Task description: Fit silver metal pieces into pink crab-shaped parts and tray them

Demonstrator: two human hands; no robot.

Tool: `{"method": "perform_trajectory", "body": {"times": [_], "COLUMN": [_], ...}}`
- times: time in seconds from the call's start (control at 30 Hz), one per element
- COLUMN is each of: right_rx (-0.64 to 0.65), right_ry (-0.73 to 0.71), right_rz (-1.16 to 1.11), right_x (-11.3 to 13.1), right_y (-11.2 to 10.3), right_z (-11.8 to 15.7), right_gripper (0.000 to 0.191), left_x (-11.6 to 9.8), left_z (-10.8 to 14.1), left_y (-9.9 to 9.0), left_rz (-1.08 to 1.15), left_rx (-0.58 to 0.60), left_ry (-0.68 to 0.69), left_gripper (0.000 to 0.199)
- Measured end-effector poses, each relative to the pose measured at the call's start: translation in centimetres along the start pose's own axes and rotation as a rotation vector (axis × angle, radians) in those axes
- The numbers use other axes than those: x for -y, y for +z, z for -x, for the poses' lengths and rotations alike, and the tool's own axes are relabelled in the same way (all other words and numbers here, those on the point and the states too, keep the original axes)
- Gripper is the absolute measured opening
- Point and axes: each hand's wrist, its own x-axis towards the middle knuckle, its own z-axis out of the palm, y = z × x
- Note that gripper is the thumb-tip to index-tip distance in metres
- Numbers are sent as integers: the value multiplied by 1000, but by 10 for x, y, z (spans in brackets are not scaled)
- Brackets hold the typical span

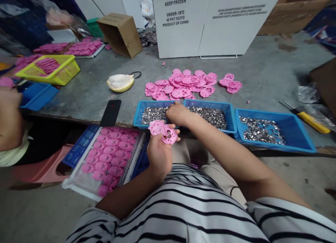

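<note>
My left hand (160,154) grips a flat pink plastic piece (158,128) with small metal parts set in its right end. Above and beyond it, my right hand (177,113) dips into the left blue tray (136,114), its fingers bent down among small shiny metal pieces (153,114). Whatever those fingertips pinch is hidden. A middle blue tray (231,113) and a right blue tray (299,131) also hold small metal parts. Behind the trays lies a loose pile of pink plastic pieces (183,83).
A black phone (111,112) and a fruit rind (120,83) lie left of the trays. Below, a white crate (78,181) holds rows of pink pieces. A yellow-handled tool (312,120) rests at right. A white carton (181,36) stands behind. A co-worker's arm (10,117) shows at far left.
</note>
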Motion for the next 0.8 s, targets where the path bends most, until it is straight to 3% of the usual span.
{"method": "perform_trajectory", "body": {"times": [0.4, 0.8], "right_rx": [16, -106], "right_ry": [-10, 8], "right_rz": [-8, -52], "right_x": [3, -1], "right_y": [1, 11], "right_z": [7, 9], "right_gripper": [22, 24], "left_x": [4, 7], "left_z": [-4, -2], "left_y": [0, 1], "left_rz": [42, 28], "left_rx": [13, -4], "left_ry": [-45, -44], "left_gripper": [48, 45]}}
